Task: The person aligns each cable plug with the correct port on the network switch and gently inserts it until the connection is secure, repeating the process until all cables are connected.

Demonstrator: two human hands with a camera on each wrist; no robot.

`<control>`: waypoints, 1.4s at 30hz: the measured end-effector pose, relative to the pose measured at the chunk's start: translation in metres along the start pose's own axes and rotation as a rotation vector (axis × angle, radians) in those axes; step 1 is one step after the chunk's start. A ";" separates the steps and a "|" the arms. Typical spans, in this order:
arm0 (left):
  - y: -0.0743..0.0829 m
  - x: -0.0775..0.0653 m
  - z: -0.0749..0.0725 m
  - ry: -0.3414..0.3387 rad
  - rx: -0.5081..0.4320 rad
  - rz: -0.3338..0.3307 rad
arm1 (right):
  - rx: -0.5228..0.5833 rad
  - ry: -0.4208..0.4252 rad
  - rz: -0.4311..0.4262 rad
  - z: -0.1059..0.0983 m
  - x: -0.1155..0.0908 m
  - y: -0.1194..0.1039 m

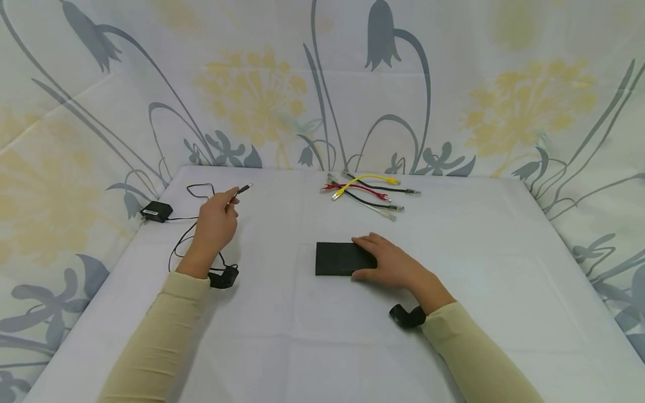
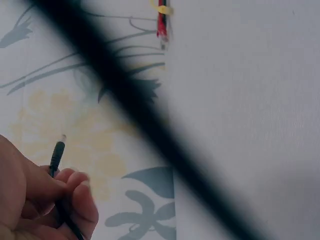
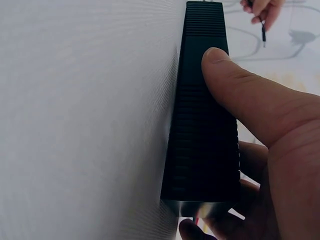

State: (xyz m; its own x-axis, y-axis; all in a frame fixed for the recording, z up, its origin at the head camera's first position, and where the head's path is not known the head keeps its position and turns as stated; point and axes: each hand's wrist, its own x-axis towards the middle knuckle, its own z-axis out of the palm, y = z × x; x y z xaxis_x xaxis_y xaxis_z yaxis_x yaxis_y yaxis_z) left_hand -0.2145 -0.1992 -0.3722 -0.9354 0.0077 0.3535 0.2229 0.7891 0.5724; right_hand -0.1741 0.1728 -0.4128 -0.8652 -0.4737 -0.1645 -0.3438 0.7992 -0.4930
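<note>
- Reaching in over the near side of the table [image 1: 282, 358], the right sleeve [image 1: 473, 352] and the left sleeve [image 1: 151, 341] slant towards its middle, both pale yellowish.
- At the right wrist sits a black device [image 1: 407, 317]; a second device [image 1: 224, 277] is at the left wrist, closer to the table's left edge.
- Near the table's centre, well in from every edge, lies the black box [image 1: 333, 259], flat and ridged along its side.
- The right hand [image 1: 393, 264] grasps that box at its right end, thumb along the near side and fingers round the far side.
- Farther off and to the left, raised above the table, the left hand [image 1: 215, 221] pinches a slim black plug [image 1: 244, 189] between thumb and fingers, its metal tip pointing away towards the far edge.
- A thin black cord [image 1: 176, 250] loops over the table between the left hand and the left edge.
- By the left edge, towards the far left corner, rests a black adapter [image 1: 157, 211], joined to the cord.
- Close to the middle of the far edge, short cables in yellow [image 1: 370, 177], red [image 1: 364, 189], black and whitish lie crossed in a loose pile.
- Behind the far edge hangs patterned fabric [image 1: 282, 33] with grey and yellow flowers.
</note>
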 end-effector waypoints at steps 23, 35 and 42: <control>0.014 -0.021 0.039 -0.207 -0.186 -0.068 | 0.026 0.051 -0.013 0.008 0.001 0.008; 0.018 -0.029 0.054 -0.360 -0.231 -0.006 | 0.041 0.084 -0.048 0.014 0.000 0.011; 0.015 -0.030 0.057 -0.439 -0.247 0.027 | 0.043 0.091 -0.065 0.015 -0.002 0.010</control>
State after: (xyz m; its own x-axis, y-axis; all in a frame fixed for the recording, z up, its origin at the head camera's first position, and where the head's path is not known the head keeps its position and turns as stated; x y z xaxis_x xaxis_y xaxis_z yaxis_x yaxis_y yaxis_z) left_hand -0.1988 -0.1523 -0.4164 -0.9438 0.3258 0.0565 0.2573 0.6164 0.7442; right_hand -0.1706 0.1763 -0.4304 -0.8719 -0.4867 -0.0538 -0.3858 0.7505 -0.5366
